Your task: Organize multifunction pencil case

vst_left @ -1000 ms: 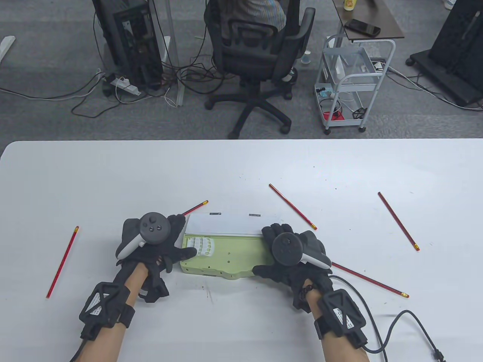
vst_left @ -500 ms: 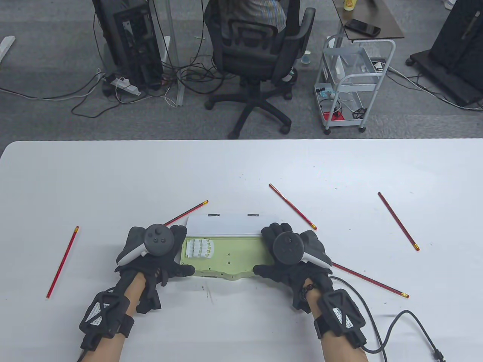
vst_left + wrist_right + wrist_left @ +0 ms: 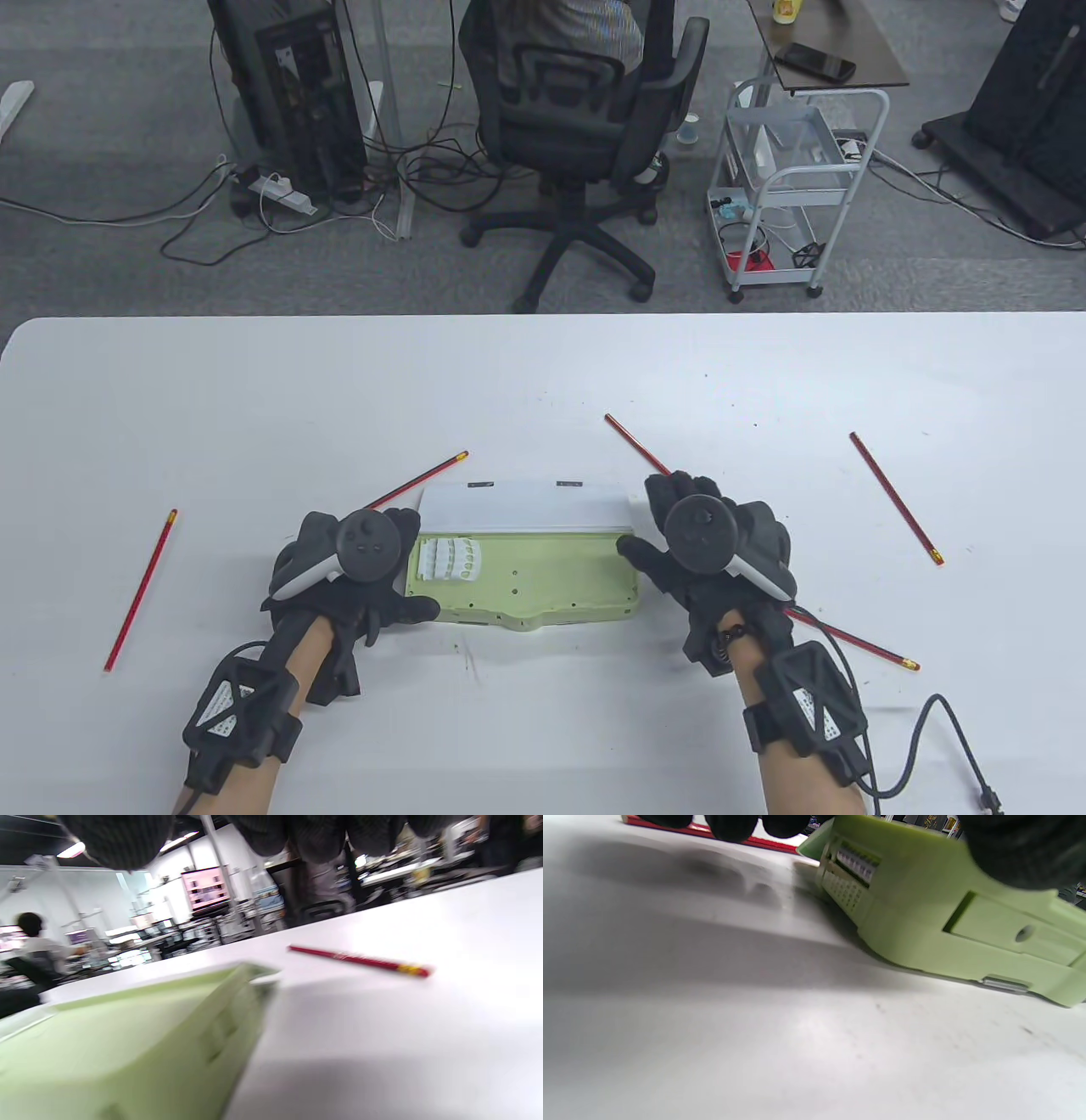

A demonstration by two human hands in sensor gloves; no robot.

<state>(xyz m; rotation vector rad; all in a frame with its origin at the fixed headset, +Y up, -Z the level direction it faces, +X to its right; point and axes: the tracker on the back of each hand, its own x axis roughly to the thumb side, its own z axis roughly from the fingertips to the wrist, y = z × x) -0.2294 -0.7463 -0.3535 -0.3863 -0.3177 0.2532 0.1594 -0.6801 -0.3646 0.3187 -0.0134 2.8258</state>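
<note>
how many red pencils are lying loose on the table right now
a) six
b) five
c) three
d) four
b) five: one far left, one behind the left hand, one behind the right hand, one far right, and one under the right wrist.

Pencil case [image 3: 526,586] on table [image 3: 543,373], among pencils [image 3: 896,497]

pale green pencil case [image 3: 543,586], red pencils [image 3: 896,498], white table [image 3: 254,399]
</note>
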